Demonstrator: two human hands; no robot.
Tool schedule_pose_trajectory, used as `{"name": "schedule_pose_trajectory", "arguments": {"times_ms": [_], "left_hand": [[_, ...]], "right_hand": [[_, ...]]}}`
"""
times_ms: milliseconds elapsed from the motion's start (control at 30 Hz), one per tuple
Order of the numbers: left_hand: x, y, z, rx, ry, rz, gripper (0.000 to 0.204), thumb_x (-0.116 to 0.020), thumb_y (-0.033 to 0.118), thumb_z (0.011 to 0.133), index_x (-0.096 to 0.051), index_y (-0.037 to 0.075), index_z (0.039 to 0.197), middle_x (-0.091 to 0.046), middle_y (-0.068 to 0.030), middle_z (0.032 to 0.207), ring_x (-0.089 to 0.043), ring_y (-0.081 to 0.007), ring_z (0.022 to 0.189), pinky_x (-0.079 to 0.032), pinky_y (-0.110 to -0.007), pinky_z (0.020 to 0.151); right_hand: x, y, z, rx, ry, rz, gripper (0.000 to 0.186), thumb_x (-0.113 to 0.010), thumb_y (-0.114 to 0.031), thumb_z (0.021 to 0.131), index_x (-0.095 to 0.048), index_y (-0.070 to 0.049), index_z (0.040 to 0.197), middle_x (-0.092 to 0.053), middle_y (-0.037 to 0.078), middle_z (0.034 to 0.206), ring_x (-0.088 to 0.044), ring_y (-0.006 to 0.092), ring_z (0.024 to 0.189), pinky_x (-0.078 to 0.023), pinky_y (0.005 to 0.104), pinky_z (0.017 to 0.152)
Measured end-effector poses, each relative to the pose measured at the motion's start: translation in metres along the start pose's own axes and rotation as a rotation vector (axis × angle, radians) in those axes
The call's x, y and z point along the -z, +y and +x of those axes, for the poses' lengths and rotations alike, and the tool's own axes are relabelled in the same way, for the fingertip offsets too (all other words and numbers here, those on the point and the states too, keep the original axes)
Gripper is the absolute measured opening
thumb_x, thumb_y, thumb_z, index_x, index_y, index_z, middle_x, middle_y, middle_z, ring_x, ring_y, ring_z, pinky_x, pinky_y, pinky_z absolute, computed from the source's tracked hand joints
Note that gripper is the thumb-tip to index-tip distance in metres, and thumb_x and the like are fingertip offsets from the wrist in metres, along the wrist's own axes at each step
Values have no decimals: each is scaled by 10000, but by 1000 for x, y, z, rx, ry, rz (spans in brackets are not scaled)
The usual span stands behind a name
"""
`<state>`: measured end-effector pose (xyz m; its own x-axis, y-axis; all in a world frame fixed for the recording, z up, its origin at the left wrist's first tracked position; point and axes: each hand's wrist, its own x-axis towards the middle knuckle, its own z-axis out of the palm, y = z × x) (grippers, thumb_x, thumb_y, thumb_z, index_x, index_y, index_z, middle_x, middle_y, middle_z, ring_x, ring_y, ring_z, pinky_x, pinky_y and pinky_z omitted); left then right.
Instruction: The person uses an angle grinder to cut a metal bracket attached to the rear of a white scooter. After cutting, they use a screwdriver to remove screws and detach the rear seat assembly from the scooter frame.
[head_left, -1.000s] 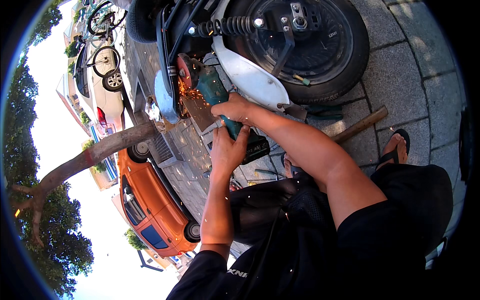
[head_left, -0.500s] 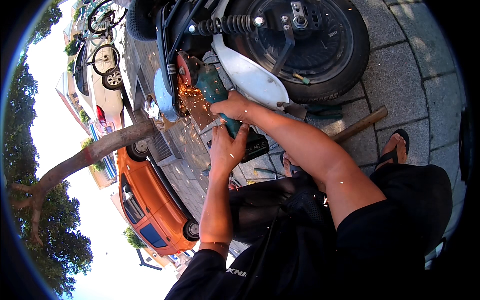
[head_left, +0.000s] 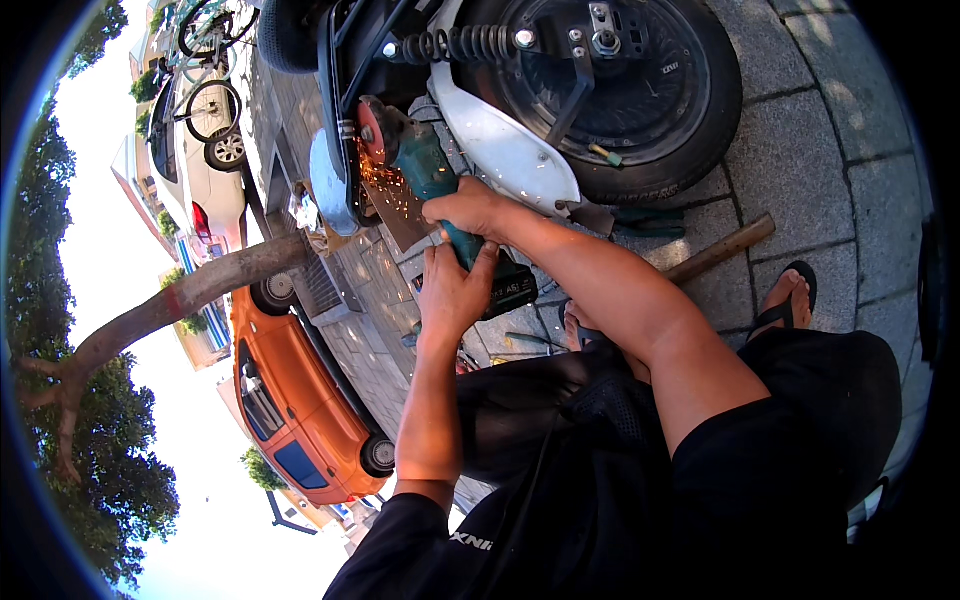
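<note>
Both my hands are closed round a teal cordless angle grinder (head_left: 428, 168). My right hand (head_left: 466, 210) wraps its body behind the head, while my left hand (head_left: 456, 288) grips farther back, near the black battery pack (head_left: 512, 290). The red disc (head_left: 371, 128) meets the dark frame tube (head_left: 340, 140) of a scooter, though its exact contact spot is hidden. Orange sparks (head_left: 380, 178) spray below the disc. Right of the grinder is the scooter's white curved fender (head_left: 515, 155), beside a wheel with a black tyre (head_left: 655, 178) and a coil-spring shock absorber (head_left: 455, 46).
On the grey paving lie a wooden stick (head_left: 722, 248), dark-green-handled pliers (head_left: 648, 222) and a brown sheet (head_left: 400, 222). My sandalled foot (head_left: 788, 298) stands at the right. A tree trunk (head_left: 200, 282), an orange van (head_left: 310, 410), a beige car (head_left: 190, 170) and bicycles (head_left: 212, 110) are to the left.
The spark spray has become smaller and tighter near the disc. The grinder and scooter have shifted only slightly in view, and both hands keep the same grip.
</note>
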<state>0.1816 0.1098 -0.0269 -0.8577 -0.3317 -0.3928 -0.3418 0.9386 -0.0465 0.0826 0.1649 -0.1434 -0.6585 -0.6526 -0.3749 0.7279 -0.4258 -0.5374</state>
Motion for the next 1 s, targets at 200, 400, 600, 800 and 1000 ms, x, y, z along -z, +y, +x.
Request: {"name": "schedule_pose_trajectory", "arguments": {"times_ms": [200, 400, 600, 800, 1000], "left_hand": [[-3, -3, 1, -10, 25, 22, 685, -695, 552, 1013, -609, -54, 1320, -604, -266, 1296, -613, -480, 1265, -487, -522, 1065], [1, 0, 1, -3, 25, 49, 696, -692, 557, 1012, -603, -58, 1326, -603, -265, 1297, -610, -478, 1275, -488, -525, 1065], [3, 4, -2, 21, 10, 57, 715, -676, 577, 1013, -598, -53, 1343, -601, -267, 1314, -607, -479, 1284, -489, -527, 1069], [3, 4, -2, 29, 4, 71, 737, -660, 597, 1017, -594, -49, 1365, -603, -265, 1322, -605, -477, 1293, -489, -528, 1075], [4, 6, -3, 36, -2, 72, 739, -658, 598, 1017, -592, -49, 1370, -602, -261, 1328, -605, -471, 1298, -489, -526, 1076]], "right_hand": [[-1, 4, 4, 14, -5, 28, 194, -786, -210, 759, -706, -41, 812, -679, 69, 774, -652, 179, 661, -558, 351, 638], [-2, 8, 12, 8, -23, 50, 191, -783, -203, 764, -698, -38, 805, -664, 63, 763, -639, 181, 643, -554, 353, 624], [-1, 8, 10, 12, -57, 76, 178, -777, -197, 770, -704, -39, 809, -660, 58, 755, -635, 175, 640, -548, 351, 619], [0, 3, 5, 1, -66, 63, 176, -776, -191, 762, -704, -37, 811, -661, 56, 755, -633, 171, 638, -546, 348, 618], [-1, 3, 5, -2, -63, 80, 174, -779, -187, 752, -703, -38, 798, -661, 60, 753, -635, 169, 636, -545, 337, 612]]}}
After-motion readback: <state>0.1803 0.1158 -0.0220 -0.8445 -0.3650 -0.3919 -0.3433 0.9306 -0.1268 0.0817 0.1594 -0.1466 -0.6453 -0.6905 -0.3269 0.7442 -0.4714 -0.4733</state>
